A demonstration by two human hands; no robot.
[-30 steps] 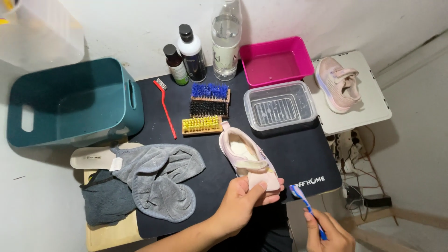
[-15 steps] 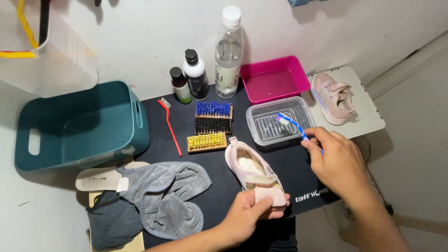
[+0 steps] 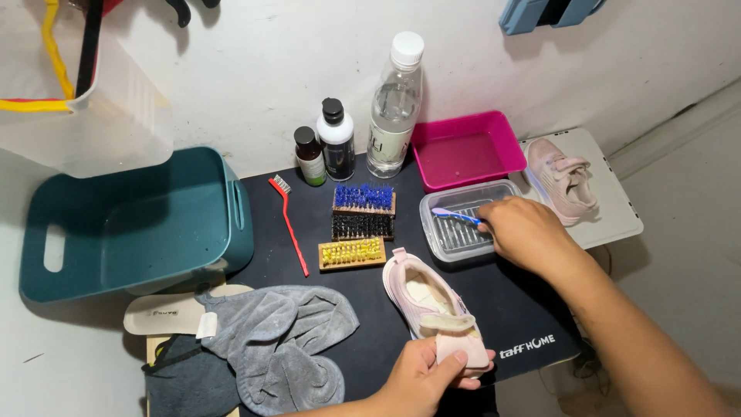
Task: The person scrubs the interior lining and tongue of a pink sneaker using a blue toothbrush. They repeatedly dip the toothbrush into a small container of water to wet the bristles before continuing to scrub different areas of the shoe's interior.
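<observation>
Your left hand (image 3: 428, 371) has its grip clamped on the heel of the pale pink child's sneaker (image 3: 432, 309) lying on the black mat (image 3: 525, 309). Your right hand (image 3: 525, 232) pinches a blue toothbrush (image 3: 455, 215), its head over the clear ribbed plastic tray (image 3: 463, 224).

Sitting in view are two pink shoes (image 3: 434, 309) (image 3: 562, 179), three block brushes (image 3: 363, 198) (image 3: 362, 225) (image 3: 352, 253), three bottles (image 3: 395, 106) (image 3: 337, 140) (image 3: 310, 157), one teal bin (image 3: 131, 220), one pink tray (image 3: 467, 149), one clear container (image 3: 463, 232), two thin brushes (image 3: 287, 222) (image 3: 457, 215).
</observation>
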